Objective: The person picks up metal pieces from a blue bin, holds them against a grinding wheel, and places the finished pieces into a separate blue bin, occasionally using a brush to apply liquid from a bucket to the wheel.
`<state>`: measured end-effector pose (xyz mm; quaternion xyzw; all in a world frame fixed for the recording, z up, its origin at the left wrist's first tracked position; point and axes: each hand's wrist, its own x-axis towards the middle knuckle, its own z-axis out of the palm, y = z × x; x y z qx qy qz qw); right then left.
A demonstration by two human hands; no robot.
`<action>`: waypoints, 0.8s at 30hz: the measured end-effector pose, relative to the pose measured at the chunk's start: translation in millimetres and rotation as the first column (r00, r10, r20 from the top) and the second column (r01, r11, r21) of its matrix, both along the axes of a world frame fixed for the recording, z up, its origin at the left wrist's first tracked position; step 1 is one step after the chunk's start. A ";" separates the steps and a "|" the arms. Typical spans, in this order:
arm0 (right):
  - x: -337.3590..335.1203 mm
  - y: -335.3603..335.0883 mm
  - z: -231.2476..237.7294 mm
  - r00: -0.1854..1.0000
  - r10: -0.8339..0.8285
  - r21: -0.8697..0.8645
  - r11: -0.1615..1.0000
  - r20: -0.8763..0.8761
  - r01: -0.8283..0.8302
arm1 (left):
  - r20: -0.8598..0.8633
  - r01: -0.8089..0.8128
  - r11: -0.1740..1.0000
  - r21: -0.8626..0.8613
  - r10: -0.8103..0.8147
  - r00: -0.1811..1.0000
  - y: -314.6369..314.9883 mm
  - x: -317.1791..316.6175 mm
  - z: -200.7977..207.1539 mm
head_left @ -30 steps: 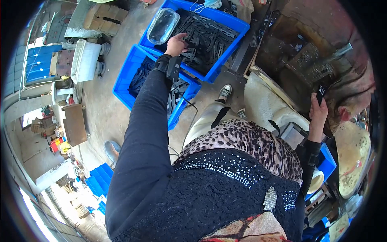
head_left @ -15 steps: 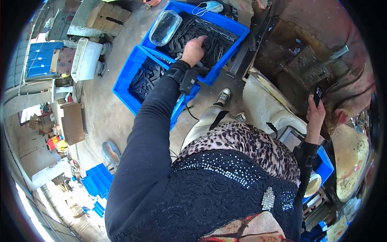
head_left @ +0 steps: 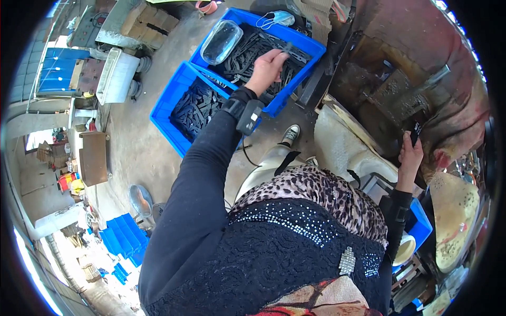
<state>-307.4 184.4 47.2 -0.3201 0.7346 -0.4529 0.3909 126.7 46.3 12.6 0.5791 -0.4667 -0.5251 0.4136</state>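
L hand (head_left: 268, 68) is over the far blue bin (head_left: 303, 38), approx. mid-bin, fingers drawn together in a narrow pinch; can't tell if a strip is between the tips. R hand (head_left: 411, 154) is closed on a small flat black piece (head_left: 415, 132) w/ pale marks, held up at the near edge of a wet brown trough (head_left: 363, 89).

Edges: far bin's R wall sits just beside a dark beam; the near blue bin (head_left: 167, 113) butts against the far one at its near-L side. Concrete floor (head_left: 126, 158) runs L of both bins; one sneaker (head_left: 291, 132) stands near their R side. L forearm passes over near bin's R part, hiding some of it.

Contents: far bin has dark flat strips (head_left: 258, 47) in a loose heap, plus a clear plastic tub (head_left: 221, 42) in its far-L part. Near bin has similar dark pieces (head_left: 195, 105).

Qty: 2 bins by L hand, 1 clear tub, 1 face mask (head_left: 282, 18) at far bin's back rim, 1 black piece in R hand; strips too jumbled to count.
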 end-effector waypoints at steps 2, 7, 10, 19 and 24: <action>-5.6 -1.3 -1.8 0.999 0.045 0.000 0.999 0.019 -0.045 | 0.002 0.045 0.993 -0.114 -0.045 0.999 -1.4 -26.4 15.1; -16.7 1.8 -17.8 0.981 0.193 0.075 0.978 0.032 -0.194 | 0.070 0.050 0.946 -0.321 -0.029 0.997 -5.7 -79.0 40.8; -15.0 1.4 -25.0 0.971 0.239 0.148 0.960 0.016 -0.239 | -0.256 0.219 0.966 -0.140 -0.249 0.934 8.8 -115.1 69.3; 8.3 -8.8 -25.1 0.975 0.061 0.024 0.997 0.214 -0.068 | 0.443 0.557 0.619 -0.555 -0.347 0.827 7.4 -176.2 38.2; 24.9 -4.4 -20.9 0.961 -0.010 -0.046 0.999 0.275 0.024 | 0.544 0.523 0.627 -0.577 -0.183 0.819 5.8 -177.1 -1.8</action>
